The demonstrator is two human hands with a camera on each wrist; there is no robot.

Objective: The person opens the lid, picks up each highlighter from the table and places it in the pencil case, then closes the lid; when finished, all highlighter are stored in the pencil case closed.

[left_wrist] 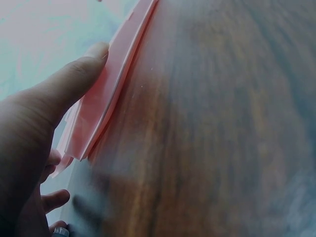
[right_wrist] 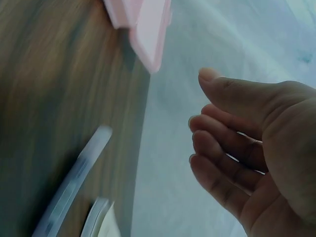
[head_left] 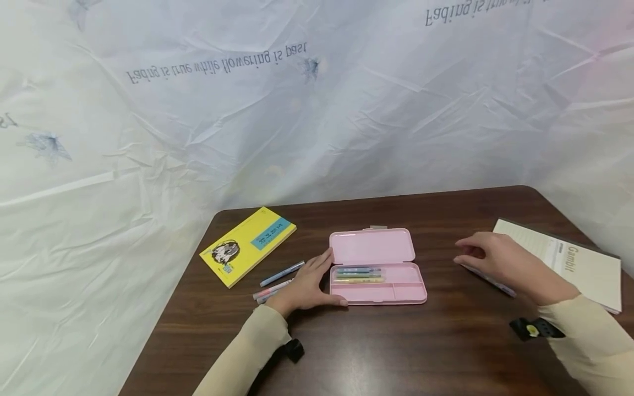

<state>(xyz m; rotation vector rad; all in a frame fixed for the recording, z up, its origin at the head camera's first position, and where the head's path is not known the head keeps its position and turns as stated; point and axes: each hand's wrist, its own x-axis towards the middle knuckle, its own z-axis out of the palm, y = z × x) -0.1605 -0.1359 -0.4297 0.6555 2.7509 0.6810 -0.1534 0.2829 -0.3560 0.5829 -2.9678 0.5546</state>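
A pink pencil case (head_left: 411,291) lies with its lid (head_left: 371,247) folded back, and several pens (head_left: 359,275) sit in its rear compartment. My left hand (head_left: 309,283) rests along the case's left side, fingers extended and thumb at the front edge. In the left wrist view, the thumb (left_wrist: 74,79) lies against the case's pink wall (left_wrist: 106,89). My right hand (head_left: 505,261) hovers over a single pen (head_left: 499,284) to the right of the case. Its fingers are loosely bent with nothing between them; the right wrist view shows the pen (right_wrist: 74,177) apart from them.
Several pens (head_left: 279,275) lie left of the case, partly behind the left hand. Beyond them is a yellow book (head_left: 242,258). A cream notebook (head_left: 589,269) lies at the right, partly behind the right forearm. White printed sheeting (head_left: 346,137) hangs behind the brown table (head_left: 366,346).
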